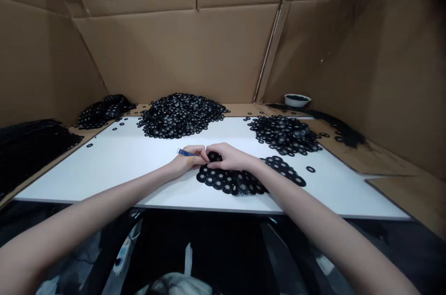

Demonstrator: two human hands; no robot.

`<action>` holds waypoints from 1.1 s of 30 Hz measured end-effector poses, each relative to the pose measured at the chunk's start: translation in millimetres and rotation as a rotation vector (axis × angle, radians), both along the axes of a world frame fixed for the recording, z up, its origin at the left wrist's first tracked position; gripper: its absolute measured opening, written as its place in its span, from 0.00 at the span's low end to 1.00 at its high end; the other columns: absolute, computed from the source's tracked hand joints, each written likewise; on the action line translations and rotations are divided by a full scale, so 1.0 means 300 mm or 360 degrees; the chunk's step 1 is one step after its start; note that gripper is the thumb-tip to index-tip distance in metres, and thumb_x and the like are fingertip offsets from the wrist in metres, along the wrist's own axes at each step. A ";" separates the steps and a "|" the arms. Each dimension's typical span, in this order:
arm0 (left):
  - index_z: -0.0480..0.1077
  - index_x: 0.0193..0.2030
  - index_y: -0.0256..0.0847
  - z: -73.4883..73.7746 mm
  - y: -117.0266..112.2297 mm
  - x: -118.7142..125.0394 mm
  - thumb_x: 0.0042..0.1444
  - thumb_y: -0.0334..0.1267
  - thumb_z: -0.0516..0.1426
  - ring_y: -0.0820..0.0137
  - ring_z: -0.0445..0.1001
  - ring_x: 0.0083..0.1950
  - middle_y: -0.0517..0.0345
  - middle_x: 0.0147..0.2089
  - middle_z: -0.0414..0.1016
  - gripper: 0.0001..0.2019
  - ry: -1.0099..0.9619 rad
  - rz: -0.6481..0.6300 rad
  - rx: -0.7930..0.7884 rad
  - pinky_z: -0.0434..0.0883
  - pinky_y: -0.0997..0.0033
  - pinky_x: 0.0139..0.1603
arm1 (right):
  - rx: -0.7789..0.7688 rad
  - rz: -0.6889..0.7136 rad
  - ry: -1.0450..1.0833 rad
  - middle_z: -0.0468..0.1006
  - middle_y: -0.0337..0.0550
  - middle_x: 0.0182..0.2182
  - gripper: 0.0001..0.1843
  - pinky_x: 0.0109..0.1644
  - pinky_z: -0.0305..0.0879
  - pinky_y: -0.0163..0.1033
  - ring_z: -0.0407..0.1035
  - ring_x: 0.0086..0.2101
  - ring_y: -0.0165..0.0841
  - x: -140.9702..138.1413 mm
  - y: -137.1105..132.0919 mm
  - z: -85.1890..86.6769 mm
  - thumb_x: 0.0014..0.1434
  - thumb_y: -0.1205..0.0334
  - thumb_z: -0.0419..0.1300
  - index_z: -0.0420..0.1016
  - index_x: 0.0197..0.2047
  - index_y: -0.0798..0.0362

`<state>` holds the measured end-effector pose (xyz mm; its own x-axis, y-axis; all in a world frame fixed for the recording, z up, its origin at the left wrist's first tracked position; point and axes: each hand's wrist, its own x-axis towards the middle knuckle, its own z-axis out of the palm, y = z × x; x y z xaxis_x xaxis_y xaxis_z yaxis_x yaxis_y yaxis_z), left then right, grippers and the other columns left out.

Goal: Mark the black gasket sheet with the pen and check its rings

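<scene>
Two hands, the left (186, 161) and the right (228, 156), are meeting at mid-frame. One blue tool (184, 152) is showing in the left. Black rings are lying in four heaps, too many to count singly: a big heap (181, 114) at upper centre, one (284, 133) at upper right, one (102, 110) at upper left, and a flat spread (240, 180) at centre. One white bowl (297, 99) is sitting at upper right. One white bench (114, 165) is carrying them.
</scene>
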<state>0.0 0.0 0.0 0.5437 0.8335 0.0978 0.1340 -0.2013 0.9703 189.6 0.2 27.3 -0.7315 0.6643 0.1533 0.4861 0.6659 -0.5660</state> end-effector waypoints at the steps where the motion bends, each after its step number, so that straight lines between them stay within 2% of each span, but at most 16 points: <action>1: 0.68 0.26 0.35 0.002 0.000 0.001 0.44 0.32 0.56 0.77 0.57 0.23 0.64 0.21 0.60 0.03 -0.0007 -0.0005 -0.0018 0.50 0.77 0.22 | -0.0023 -0.0015 -0.0013 0.73 0.40 0.33 0.05 0.39 0.59 0.34 0.66 0.35 0.32 -0.002 0.002 0.001 0.51 0.65 0.60 0.69 0.33 0.55; 7: 0.67 0.24 0.34 0.020 0.002 0.005 0.42 0.32 0.57 0.79 0.56 0.20 0.65 0.19 0.60 0.03 -0.0051 -0.0063 -0.0166 0.50 0.77 0.21 | -0.0106 0.0014 -0.0119 0.74 0.38 0.32 0.06 0.38 0.59 0.34 0.66 0.34 0.32 -0.014 0.024 0.022 0.49 0.65 0.62 0.70 0.33 0.55; 11: 0.68 0.25 0.33 0.016 0.007 -0.001 0.43 0.31 0.56 0.79 0.57 0.21 0.64 0.19 0.61 0.03 -0.0059 -0.0129 -0.0162 0.50 0.78 0.22 | -0.0115 0.0024 -0.0295 0.73 0.38 0.30 0.07 0.36 0.57 0.32 0.65 0.31 0.30 -0.024 0.042 0.045 0.48 0.64 0.62 0.72 0.32 0.56; 15: 0.68 0.26 0.34 0.012 0.005 -0.009 0.43 0.30 0.56 0.79 0.56 0.21 0.65 0.18 0.60 0.02 -0.0064 -0.0097 -0.0177 0.49 0.78 0.22 | -0.0176 0.0080 -0.0384 0.72 0.36 0.27 0.08 0.34 0.56 0.32 0.64 0.30 0.29 -0.032 0.064 0.058 0.47 0.64 0.63 0.73 0.33 0.56; 22: 0.68 0.27 0.34 0.018 0.001 -0.015 0.44 0.31 0.57 0.79 0.59 0.21 0.65 0.20 0.62 0.03 -0.0116 -0.0075 -0.0150 0.52 0.78 0.21 | -0.0168 0.0071 -0.0322 0.74 0.39 0.30 0.12 0.35 0.57 0.33 0.64 0.30 0.30 -0.020 0.068 0.036 0.48 0.61 0.63 0.75 0.36 0.58; 27: 0.66 0.29 0.35 0.022 -0.003 -0.014 0.43 0.31 0.58 0.81 0.56 0.19 0.66 0.19 0.61 0.05 -0.0217 -0.0064 -0.0206 0.49 0.79 0.19 | -0.0127 0.0112 -0.0243 0.73 0.38 0.28 0.12 0.34 0.57 0.33 0.63 0.29 0.30 -0.016 0.069 0.027 0.49 0.60 0.63 0.75 0.36 0.58; 33: 0.63 0.25 0.35 0.018 -0.004 -0.020 0.42 0.30 0.59 0.81 0.57 0.18 0.66 0.19 0.61 0.06 -0.0254 -0.0002 -0.0202 0.49 0.80 0.19 | -0.0148 0.0147 -0.0213 0.72 0.38 0.26 0.12 0.34 0.56 0.33 0.62 0.28 0.29 -0.028 0.075 0.032 0.47 0.60 0.65 0.76 0.35 0.57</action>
<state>-6.0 -1.1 5.4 0.5311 0.8438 0.0768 -0.0237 -0.0758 0.9968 181.1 22.7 36.9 -0.7998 0.6003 -0.0083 0.5004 0.6589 -0.5616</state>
